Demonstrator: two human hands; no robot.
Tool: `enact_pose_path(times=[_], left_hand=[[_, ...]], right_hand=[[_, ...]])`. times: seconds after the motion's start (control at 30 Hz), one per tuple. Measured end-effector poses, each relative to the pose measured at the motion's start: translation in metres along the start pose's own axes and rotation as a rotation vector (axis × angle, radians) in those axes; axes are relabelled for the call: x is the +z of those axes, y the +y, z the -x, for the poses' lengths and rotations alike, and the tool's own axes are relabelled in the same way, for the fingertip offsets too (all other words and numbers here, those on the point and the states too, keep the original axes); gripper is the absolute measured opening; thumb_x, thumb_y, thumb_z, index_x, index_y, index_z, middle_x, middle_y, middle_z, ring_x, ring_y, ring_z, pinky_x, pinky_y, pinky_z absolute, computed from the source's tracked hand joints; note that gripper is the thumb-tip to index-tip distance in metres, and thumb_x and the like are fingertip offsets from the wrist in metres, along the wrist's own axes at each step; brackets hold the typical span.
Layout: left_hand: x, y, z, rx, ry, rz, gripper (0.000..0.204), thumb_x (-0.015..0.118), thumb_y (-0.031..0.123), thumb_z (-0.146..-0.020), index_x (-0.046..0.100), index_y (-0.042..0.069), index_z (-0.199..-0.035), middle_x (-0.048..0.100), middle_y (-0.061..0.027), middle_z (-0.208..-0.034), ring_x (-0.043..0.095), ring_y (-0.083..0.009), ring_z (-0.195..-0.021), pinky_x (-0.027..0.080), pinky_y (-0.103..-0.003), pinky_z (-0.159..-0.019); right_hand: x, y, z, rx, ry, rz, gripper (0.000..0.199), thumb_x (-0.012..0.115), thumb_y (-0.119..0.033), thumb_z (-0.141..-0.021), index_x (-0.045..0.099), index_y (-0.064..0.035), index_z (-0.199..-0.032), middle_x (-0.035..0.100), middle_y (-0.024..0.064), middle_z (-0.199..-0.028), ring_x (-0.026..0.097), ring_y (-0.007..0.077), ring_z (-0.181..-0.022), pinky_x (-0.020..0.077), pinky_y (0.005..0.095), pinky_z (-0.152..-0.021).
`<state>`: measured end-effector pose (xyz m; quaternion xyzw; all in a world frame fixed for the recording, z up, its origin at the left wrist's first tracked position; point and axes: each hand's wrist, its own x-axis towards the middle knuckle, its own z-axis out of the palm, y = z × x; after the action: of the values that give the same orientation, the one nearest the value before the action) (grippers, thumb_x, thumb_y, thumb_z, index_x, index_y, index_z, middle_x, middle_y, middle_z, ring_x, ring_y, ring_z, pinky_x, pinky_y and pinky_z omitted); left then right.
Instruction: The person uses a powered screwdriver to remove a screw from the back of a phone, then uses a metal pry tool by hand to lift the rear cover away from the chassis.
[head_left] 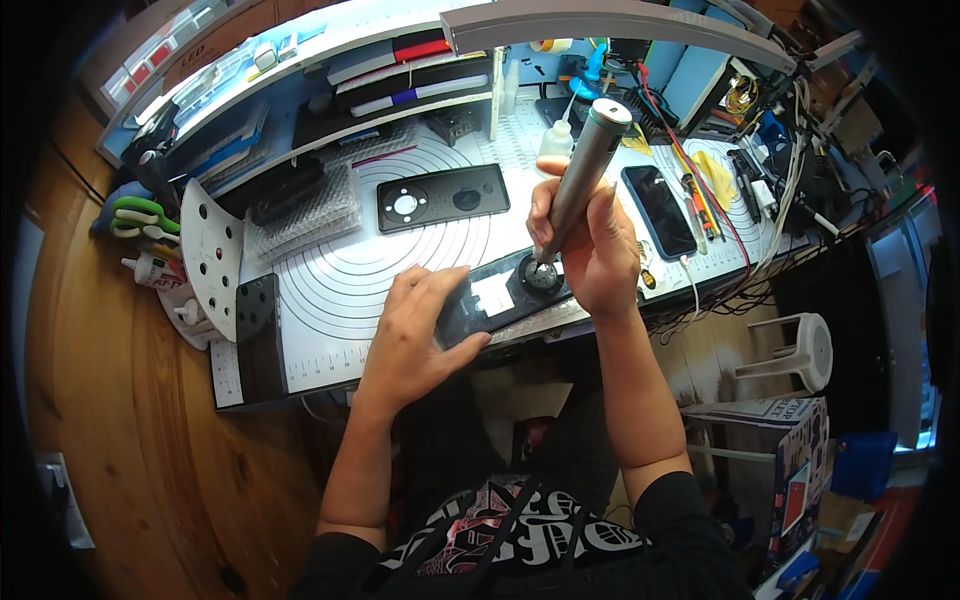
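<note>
Along the front edge of the desk lies a dark phone (465,318) with a white label on its upturned back and a round black camera module (541,276) at its right end. My left hand (408,325) grips the phone's left end, fingers over the far edge and thumb along the near one. In my right hand (608,262) is a thick grey cylindrical electric screwdriver (582,175), tilted, its lower end at the camera module. The tip itself is too small to make out. Behind the phone rests a black phone back cover (435,202) with a round camera area.
A second phone (658,212), screwdrivers (697,203) and cables are at the right. Bubble wrap (305,215) and a white holed holder (212,255) stand left. A dropper bottle (556,140) is behind my right hand. A white mat (330,290) covers the desk; a stool (800,352) is beyond.
</note>
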<state>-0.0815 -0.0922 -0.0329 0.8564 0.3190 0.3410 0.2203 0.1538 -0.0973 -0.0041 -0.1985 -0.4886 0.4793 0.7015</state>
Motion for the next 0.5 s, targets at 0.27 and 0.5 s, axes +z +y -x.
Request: enact_pose_path(times=[0.27,0.5], left_hand=[[0.001,-0.001,-0.001,0.008,-0.004,0.0,0.069,0.089,0.017,-0.068,0.062,0.003,-0.129,0.067,-0.0124,-0.121,0.055,-0.0331,-0.117,0.04,-0.045,-0.111],[0.0,-0.001,0.0,0.002,-0.004,-0.008,0.069,0.089,0.017,-0.067,0.062,0.003,-0.129,0.067,-0.0119,-0.122,0.055,-0.0326,-0.116,0.04,-0.044,-0.11]], right_hand=[[0.001,-0.004,-0.006,0.024,-0.068,-0.032,0.041,0.06,-0.028,-0.104,0.052,0.0011,-0.131,0.064,0.0109,-0.096,0.058,0.014,-0.077,0.0474,0.0273,-0.07],[-0.003,0.01,-0.003,-0.062,-0.052,-0.064,0.04,0.061,-0.026,-0.103,0.048,-0.0036,-0.133,0.065,0.0131,-0.091,0.057,0.0142,-0.071,0.0465,0.0262,-0.063]])
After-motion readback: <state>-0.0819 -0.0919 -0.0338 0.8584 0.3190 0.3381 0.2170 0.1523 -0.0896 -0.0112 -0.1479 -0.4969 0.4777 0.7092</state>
